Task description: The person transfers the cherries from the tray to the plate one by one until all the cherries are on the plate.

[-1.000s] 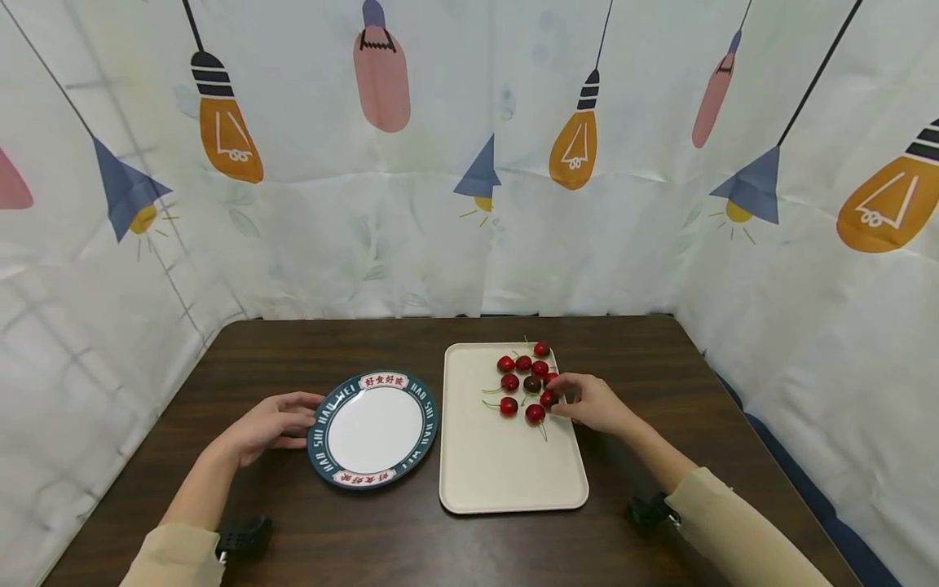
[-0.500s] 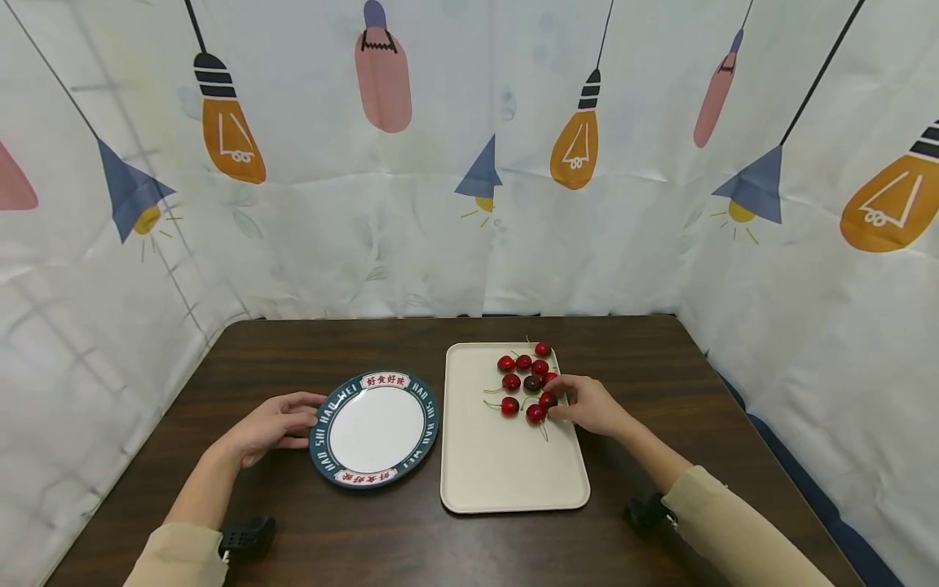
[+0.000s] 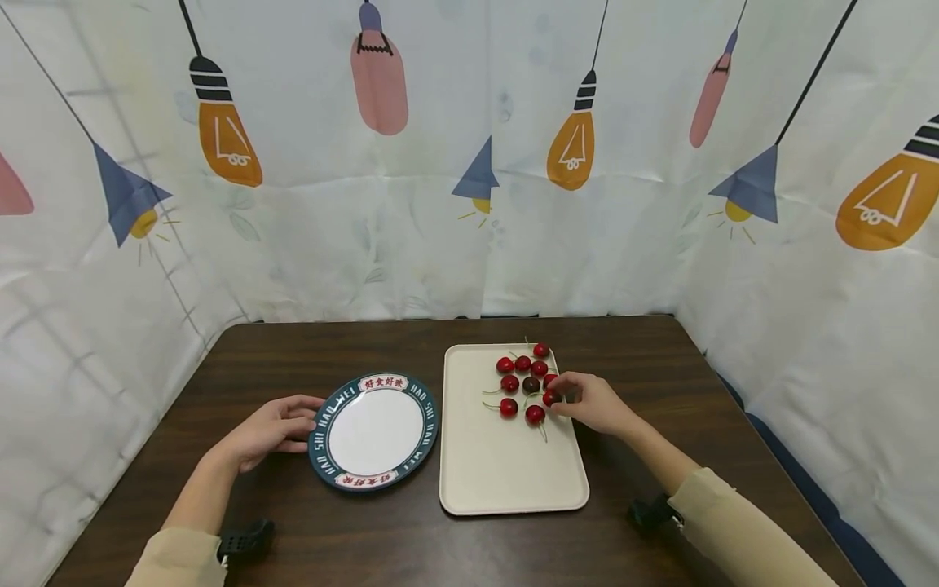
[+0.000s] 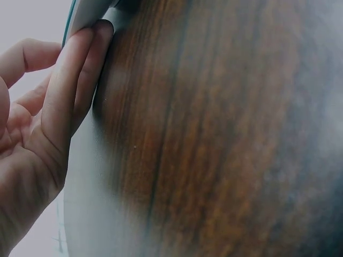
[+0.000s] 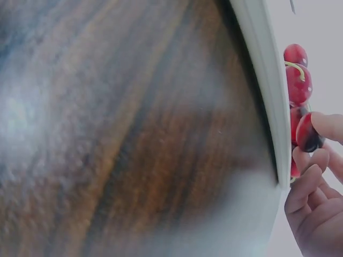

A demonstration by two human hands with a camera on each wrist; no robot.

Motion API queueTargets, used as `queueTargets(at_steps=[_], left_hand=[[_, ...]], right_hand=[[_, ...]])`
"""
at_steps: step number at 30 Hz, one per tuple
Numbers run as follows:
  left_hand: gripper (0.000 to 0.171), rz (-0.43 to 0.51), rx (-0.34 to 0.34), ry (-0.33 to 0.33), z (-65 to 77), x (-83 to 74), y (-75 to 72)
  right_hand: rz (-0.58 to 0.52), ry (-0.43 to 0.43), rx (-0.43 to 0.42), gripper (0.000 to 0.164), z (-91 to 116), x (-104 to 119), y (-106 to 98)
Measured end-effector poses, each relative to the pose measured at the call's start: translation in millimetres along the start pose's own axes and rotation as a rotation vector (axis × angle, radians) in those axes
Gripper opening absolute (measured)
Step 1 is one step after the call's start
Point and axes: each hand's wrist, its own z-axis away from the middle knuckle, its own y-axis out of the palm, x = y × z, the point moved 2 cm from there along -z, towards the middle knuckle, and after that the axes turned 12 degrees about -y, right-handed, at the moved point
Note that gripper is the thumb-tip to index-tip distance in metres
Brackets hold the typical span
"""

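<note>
My right hand reaches over the right edge of a cream tray. Its thumb and fingertips pinch a dark red cherry, which is also seen in the head view beside several other cherries on the tray. Some carry green stems; one is nearly black. To the left, my left hand holds the left rim of a round plate with a white centre and a blue lettered border. In the left wrist view, fingers lie on both sides of the plate's rim.
Plate and tray sit side by side on a dark wood-grain table, with a narrow gap between them. A white curtain printed with lamps and bulbs hangs behind the table and along its sides. Each wrist wears a black device.
The pinched cherry has shifted slightly right with my right fingertips, away from the cherries beside it. My left hand and the plate stay in place.
</note>
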Motion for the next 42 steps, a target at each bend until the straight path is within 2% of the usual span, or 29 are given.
queueTargets(at_steps=[10,17,34,42], left_hand=[[0.059,0.009,0.042,-0.02,-0.3,0.5,-2.1],[0.064,0.017,0.085,-0.003,1.2,-3.2,-2.5],[0.063,0.014,0.067,-0.007,-1.3,0.3,-0.5],[0.062,0.009,0.048,-0.011,-1.3,3.2,-1.1]], right_hand=[[-0.024,-0.021,-0.017,0.034,-2.8,4.4,-4.6],[0.004,-0.034,-0.034,0.033,-11.0,9.4,-5.6],[-0.12,-0.056,-0.034,0.034,-31.4,31.1,7.8],[-0.103,-0.101,-0.009,0.031,-42.7,41.0,18.6]])
